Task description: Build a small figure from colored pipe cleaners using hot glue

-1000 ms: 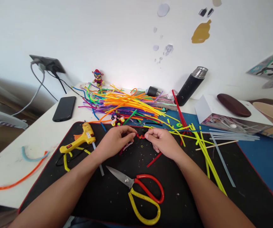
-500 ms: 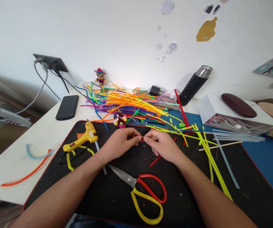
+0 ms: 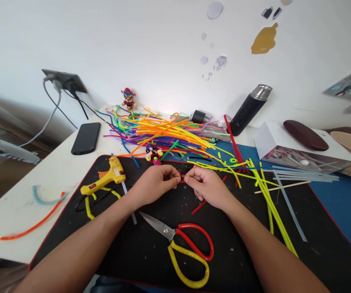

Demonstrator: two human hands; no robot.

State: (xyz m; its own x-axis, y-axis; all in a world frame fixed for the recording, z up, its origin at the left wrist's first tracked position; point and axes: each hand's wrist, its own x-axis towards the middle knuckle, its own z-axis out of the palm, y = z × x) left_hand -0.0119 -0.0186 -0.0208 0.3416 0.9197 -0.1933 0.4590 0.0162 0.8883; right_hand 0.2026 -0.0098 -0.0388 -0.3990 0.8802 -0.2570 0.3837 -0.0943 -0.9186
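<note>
While pinched by both hands' fingers (image 3: 175, 178), fuzzy red wire (image 3: 182, 178) curls.

Your worktop (image 3: 50, 179): white; black mat (image 3: 139, 252) before you, blue mat (image 3: 346, 203) at right; phone (image 3: 86, 138), pipe-cleaner heap (image 3: 163, 132), flask (image 3: 248, 110) behind.

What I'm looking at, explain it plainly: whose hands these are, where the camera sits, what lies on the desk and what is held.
No machine here: these are a person's two bare hands, filmed by one camera worn on the head, looking forward and down. The left hand and right hand meet at the fingertips and pinch a small red bent strand above a black mat with a red edge. On the mat lie scissors with red and yellow handles and a yellow glue gun. Behind are a heap of bright thin craft strands, a black phone and a black flask with a metal cap.
</note>
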